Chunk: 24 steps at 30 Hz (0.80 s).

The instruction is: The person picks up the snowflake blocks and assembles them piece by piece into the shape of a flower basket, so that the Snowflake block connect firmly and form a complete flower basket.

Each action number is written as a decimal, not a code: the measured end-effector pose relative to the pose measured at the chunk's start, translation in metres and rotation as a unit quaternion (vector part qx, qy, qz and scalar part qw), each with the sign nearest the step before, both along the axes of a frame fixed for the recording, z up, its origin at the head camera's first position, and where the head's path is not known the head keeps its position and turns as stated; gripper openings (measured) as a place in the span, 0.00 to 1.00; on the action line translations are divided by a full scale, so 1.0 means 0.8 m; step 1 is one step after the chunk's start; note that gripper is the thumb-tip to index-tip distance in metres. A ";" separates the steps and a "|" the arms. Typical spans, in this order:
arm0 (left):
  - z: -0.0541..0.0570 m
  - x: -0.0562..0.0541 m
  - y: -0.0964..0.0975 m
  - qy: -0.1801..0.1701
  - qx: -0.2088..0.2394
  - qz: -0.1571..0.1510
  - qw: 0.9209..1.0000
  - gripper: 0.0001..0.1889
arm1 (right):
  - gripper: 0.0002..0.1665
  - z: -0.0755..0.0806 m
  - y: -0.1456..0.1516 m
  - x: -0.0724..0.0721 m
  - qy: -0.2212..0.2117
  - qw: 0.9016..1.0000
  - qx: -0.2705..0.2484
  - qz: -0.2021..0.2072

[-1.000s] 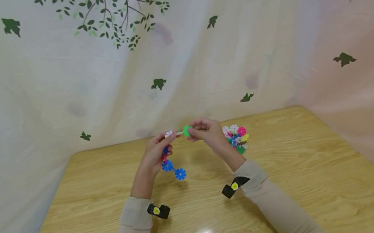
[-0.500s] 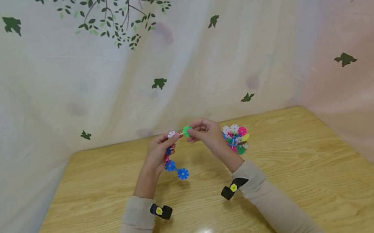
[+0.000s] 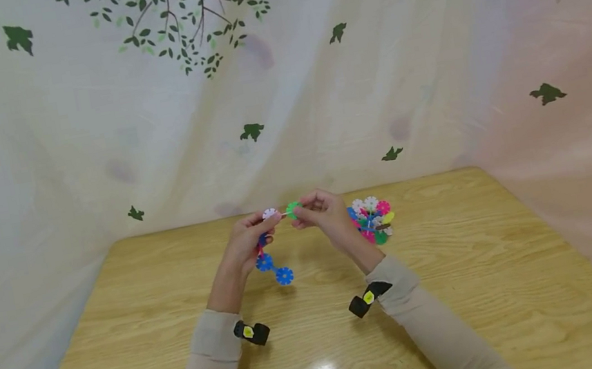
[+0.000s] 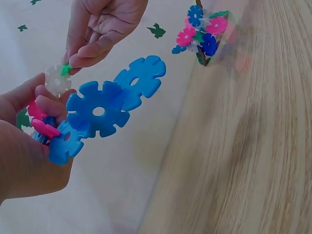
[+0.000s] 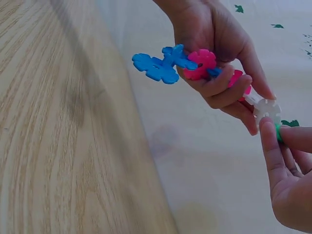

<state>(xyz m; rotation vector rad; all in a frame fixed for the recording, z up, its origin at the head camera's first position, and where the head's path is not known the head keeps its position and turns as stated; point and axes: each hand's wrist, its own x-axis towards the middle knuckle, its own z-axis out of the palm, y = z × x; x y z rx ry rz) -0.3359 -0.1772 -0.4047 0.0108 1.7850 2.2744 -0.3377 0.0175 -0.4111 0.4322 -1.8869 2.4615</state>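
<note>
My left hand (image 3: 243,244) grips a chain of slotted plastic snowflake discs above the table. Pink and dark blue discs are partly covered by its fingers, and two light blue discs, the lower one the end blue disc (image 3: 284,276), hang free below. A white disc (image 3: 269,214) stands up at the thumb. Between thumb and fingers my right hand (image 3: 328,217) pinches a green disc (image 3: 292,210). In the right wrist view this green disc (image 5: 279,132) sits edge-on right at the rim of a translucent white disc (image 5: 267,112).
To the right of my right hand, a pile of mixed-colour snowflake discs (image 3: 374,220) rests on the wooden table (image 3: 466,286). Behind the table's far edge hangs a pale cloth backdrop (image 3: 312,142) with leaf prints. Each wrist carries a black strapped camera.
My right hand has shifted slightly left with the green disc, which is now closer to the white disc. The left hand drifted right, then back, with its chain.
</note>
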 end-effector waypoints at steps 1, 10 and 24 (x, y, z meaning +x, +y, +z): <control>0.000 0.000 0.000 -0.002 -0.005 -0.004 1.000 0.02 | 0.07 0.000 0.001 0.000 -0.007 1.000 0.002 0.004; -0.001 0.001 0.001 -0.003 -0.013 -0.019 1.000 0.17 | 0.06 0.002 0.006 -0.001 -0.026 0.999 0.006 0.025; -0.006 0.001 0.000 0.033 0.000 -0.071 0.997 0.29 | 0.07 0.007 0.008 0.001 -0.033 0.999 -0.040 0.008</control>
